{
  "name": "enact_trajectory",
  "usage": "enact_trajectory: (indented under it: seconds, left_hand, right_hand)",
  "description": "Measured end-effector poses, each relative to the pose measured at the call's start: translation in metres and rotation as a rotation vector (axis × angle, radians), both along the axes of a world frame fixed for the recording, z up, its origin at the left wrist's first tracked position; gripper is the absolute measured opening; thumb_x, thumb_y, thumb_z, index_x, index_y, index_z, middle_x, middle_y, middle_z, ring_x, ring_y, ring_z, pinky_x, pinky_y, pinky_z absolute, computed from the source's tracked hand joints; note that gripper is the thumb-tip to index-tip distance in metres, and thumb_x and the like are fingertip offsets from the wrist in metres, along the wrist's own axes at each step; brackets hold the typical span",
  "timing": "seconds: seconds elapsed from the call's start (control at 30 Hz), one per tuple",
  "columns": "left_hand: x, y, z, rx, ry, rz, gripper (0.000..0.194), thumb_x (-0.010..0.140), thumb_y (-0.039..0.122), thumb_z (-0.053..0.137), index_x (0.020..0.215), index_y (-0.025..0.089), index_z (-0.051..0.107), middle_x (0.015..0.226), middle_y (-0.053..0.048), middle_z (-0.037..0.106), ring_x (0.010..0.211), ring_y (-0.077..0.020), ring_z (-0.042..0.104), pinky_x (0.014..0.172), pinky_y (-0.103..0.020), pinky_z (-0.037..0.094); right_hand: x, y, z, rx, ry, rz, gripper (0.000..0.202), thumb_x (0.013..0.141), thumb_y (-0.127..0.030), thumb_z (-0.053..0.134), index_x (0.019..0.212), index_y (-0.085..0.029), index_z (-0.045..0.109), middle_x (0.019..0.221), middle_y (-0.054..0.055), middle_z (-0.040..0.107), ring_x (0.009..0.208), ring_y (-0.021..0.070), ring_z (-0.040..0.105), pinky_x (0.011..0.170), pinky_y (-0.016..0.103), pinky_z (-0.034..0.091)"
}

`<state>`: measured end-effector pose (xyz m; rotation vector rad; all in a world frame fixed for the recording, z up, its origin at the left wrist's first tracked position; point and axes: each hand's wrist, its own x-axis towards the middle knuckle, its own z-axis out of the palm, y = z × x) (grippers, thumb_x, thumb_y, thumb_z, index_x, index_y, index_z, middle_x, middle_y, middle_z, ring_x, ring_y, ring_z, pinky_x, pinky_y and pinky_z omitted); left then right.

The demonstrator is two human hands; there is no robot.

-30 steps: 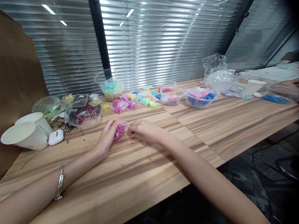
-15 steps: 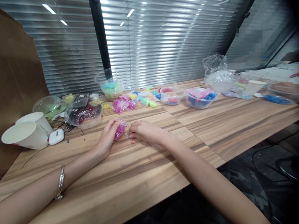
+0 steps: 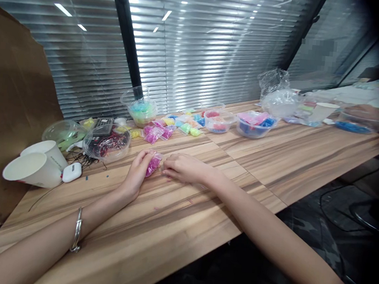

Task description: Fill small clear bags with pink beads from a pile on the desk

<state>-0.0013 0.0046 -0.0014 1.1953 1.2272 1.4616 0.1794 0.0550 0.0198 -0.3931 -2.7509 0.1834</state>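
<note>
I see a magenta bag (image 3: 152, 166) mid-frame above a counter (image 3: 173, 243) streaked with tan and darker brown wood grain. A silver bangle (image 3: 77, 230) sits lower left; white cups (image 3: 26, 168) and brown cardboard (image 3: 19, 63) fill the left. Right of centre, a clear bowl (image 3: 252, 131) shows pink and deep blue. Silvery-grey blinds (image 3: 212, 46) stripe the top, crossed by a black bar (image 3: 128, 33).

On the table (image 3: 182, 217), the left hand (image 3: 136, 172), a bag (image 3: 153, 164) in it, lies left of the right hand (image 3: 185, 167). Behind them lie other bags (image 3: 153, 134), two bowls (image 3: 252, 132) to their right, before the blinds (image 3: 202, 40). At left, cups (image 3: 32, 169) stand between cardboard (image 3: 18, 76) and a case (image 3: 71, 172).
</note>
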Motion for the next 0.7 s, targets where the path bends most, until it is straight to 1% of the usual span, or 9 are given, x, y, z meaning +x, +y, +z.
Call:
enact_trajectory:
  seconds: [0.17,0.3,0.37,0.4,0.43,0.47,0.53,0.6,0.7]
  left_hand:
    - [0.000,0.000,0.001,0.027,0.023,0.009,0.027,0.079,0.043,0.058,0.092,0.020,0.063,0.096,-0.002,0.064,0.091,-0.0139,0.057,0.085,-0.023,0.043]
    - [0.000,0.000,0.002,0.032,-0.027,0.043,0.029,0.079,0.045,0.058,0.092,0.019,0.062,0.096,-0.002,0.064,0.088,-0.0136,0.059,0.080,-0.023,0.045]
    - [0.000,-0.001,0.002,0.009,-0.063,0.055,0.033,0.079,0.049,0.057,0.093,0.019,0.060,0.094,-0.002,0.065,0.082,-0.0135,0.060,0.075,-0.023,0.047]
    - [0.001,-0.002,0.003,-0.004,-0.076,0.053,0.035,0.078,0.051,0.057,0.094,0.020,0.060,0.093,-0.003,0.065,0.079,-0.0135,0.060,0.072,-0.024,0.048]
    - [0.001,-0.003,0.003,-0.016,-0.084,0.045,0.036,0.078,0.052,0.057,0.095,0.020,0.059,0.092,-0.003,0.065,0.077,-0.0135,0.061,0.071,-0.024,0.048]
    - [0.001,-0.003,0.003,-0.027,-0.088,0.035,0.037,0.077,0.053,0.058,0.096,0.020,0.059,0.092,-0.003,0.065,0.076,-0.0137,0.061,0.070,-0.024,0.049]
    - [0.002,-0.005,0.004,-0.041,-0.089,0.022,0.038,0.076,0.053,0.059,0.096,0.021,0.059,0.093,-0.002,0.064,0.075,-0.0139,0.061,0.069,-0.025,0.050]
    - [0.003,-0.006,0.004,-0.050,-0.087,0.016,0.038,0.076,0.053,0.060,0.096,0.021,0.059,0.093,-0.002,0.064,0.075,-0.0139,0.062,0.070,-0.026,0.050]
    - [0.003,-0.006,0.006,-0.051,-0.083,0.019,0.038,0.075,0.054,0.060,0.095,0.021,0.059,0.092,-0.002,0.064,0.073,-0.0131,0.061,0.069,-0.026,0.050]
  right_hand:
    - [0.000,0.000,-0.002,-0.048,0.007,0.035,0.008,0.090,-0.015,0.050,0.086,-0.013,0.057,0.083,0.006,0.061,0.074,0.0144,0.052,0.068,0.025,0.038]
    - [-0.008,-0.009,-0.001,-0.192,0.084,0.136,0.017,0.088,-0.008,0.048,0.096,-0.014,0.062,0.094,0.007,0.063,0.089,0.0163,0.055,0.082,0.028,0.041]
    - [-0.013,-0.017,-0.001,-0.308,0.120,0.208,0.017,0.090,-0.011,0.049,0.100,-0.015,0.062,0.101,0.007,0.063,0.097,0.0160,0.054,0.089,0.028,0.041]
    - [-0.015,-0.021,-0.001,-0.368,0.121,0.244,0.015,0.089,-0.015,0.053,0.101,-0.016,0.063,0.103,0.007,0.063,0.099,0.0157,0.054,0.090,0.028,0.040]
    - [-0.017,-0.025,-0.002,-0.417,0.110,0.279,0.016,0.087,-0.020,0.059,0.102,-0.016,0.063,0.104,0.006,0.062,0.100,0.0156,0.053,0.092,0.028,0.040]
    - [-0.019,-0.027,-0.002,-0.447,0.091,0.311,0.021,0.083,-0.025,0.066,0.103,-0.017,0.064,0.105,0.006,0.061,0.102,0.0159,0.053,0.093,0.028,0.039]
    - [-0.019,-0.030,-0.003,-0.470,0.043,0.365,0.031,0.076,-0.030,0.074,0.103,-0.018,0.065,0.108,0.006,0.059,0.106,0.0167,0.050,0.096,0.028,0.037]
    - [-0.018,-0.030,-0.003,-0.490,0.000,0.398,0.029,0.075,-0.028,0.074,0.101,-0.018,0.066,0.109,0.006,0.056,0.107,0.0166,0.048,0.096,0.027,0.036]
    - [-0.016,-0.029,-0.001,-0.545,-0.038,0.420,0.016,0.079,-0.023,0.071,0.094,-0.019,0.067,0.108,0.005,0.056,0.106,0.0157,0.048,0.094,0.026,0.037]
